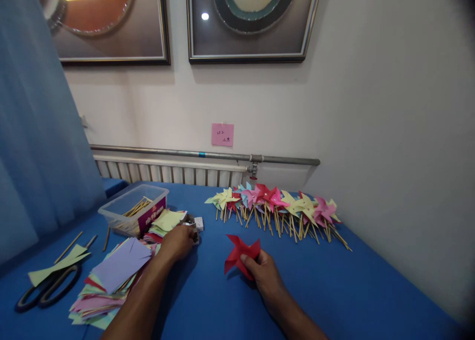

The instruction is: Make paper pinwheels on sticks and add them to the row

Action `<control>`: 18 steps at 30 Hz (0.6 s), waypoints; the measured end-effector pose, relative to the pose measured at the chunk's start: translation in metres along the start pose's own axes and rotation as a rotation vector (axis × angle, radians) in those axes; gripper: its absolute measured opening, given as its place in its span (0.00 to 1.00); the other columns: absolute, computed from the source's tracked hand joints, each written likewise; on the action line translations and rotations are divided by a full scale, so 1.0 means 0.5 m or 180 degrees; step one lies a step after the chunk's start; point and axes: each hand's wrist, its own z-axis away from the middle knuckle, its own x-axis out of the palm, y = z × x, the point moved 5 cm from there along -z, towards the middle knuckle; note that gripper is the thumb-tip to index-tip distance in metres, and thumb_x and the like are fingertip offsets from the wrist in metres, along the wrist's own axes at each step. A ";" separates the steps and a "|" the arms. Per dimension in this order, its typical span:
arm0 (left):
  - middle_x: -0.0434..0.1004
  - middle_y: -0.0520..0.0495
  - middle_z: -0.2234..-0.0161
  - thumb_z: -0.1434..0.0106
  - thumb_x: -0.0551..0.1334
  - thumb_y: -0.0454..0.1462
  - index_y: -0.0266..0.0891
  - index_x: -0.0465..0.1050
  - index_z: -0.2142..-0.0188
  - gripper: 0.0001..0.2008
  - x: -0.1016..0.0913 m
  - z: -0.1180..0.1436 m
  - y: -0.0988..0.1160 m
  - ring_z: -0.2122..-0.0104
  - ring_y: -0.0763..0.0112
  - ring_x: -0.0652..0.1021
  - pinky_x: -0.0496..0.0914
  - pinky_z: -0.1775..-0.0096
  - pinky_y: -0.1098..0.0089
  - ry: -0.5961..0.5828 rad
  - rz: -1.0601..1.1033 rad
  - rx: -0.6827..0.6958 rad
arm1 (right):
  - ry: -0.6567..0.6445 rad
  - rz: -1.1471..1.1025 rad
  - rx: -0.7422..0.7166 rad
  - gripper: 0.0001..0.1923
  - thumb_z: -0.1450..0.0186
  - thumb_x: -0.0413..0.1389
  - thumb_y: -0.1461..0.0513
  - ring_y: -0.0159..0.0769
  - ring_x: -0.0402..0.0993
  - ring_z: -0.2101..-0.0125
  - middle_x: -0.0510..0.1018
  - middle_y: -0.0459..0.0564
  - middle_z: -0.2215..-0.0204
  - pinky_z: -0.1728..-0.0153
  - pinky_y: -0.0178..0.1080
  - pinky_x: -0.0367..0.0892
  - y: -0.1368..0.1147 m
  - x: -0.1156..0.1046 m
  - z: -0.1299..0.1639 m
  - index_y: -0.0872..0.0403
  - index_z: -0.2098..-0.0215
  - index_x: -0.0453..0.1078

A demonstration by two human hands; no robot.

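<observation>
Between the thumb and fingers of my right hand (265,275) is a red paper pinwheel (237,256), its blades folded in and no stick on it. My left hand (180,242) reaches into a small open box (196,237) whose contents look like small metal pins. Its fingertips are bent inside the box, and whatever they pinch is hidden. Just left of that hand lie yellow and red paper pieces (166,221). Nearer to me, a stack of coloured paper sheets (120,266) has a purple sheet on top, partly behind my left forearm.
Finished pinwheels (267,196) on wooden sticks lie in a row at the back right. A clear plastic tub (122,206) holds wooden sticks. Black-handled scissors (55,285) lie at the left under green paper scraps (59,266). A blue curtain (40,132) hangs at the left.
</observation>
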 end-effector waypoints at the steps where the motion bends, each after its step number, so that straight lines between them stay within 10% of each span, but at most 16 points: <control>1: 0.84 0.44 0.59 0.42 0.58 0.32 0.45 0.80 0.64 0.13 0.000 0.001 -0.001 0.57 0.60 0.81 0.67 0.63 0.69 -0.0006 0.0018 0.0005 | 0.0001 -0.0004 0.0002 0.19 0.52 0.67 0.49 0.29 0.60 0.80 0.71 0.42 0.81 0.78 0.34 0.57 -0.003 0.001 0.001 0.55 0.73 0.71; 18: 0.83 0.37 0.58 0.37 0.55 0.36 0.42 0.80 0.61 0.14 0.005 0.008 0.016 0.56 0.53 0.81 0.69 0.60 0.63 0.0103 -0.0206 -0.0090 | -0.0032 0.0091 0.0089 0.18 0.50 0.66 0.50 0.29 0.60 0.80 0.70 0.41 0.81 0.77 0.34 0.57 -0.013 0.004 0.010 0.54 0.72 0.70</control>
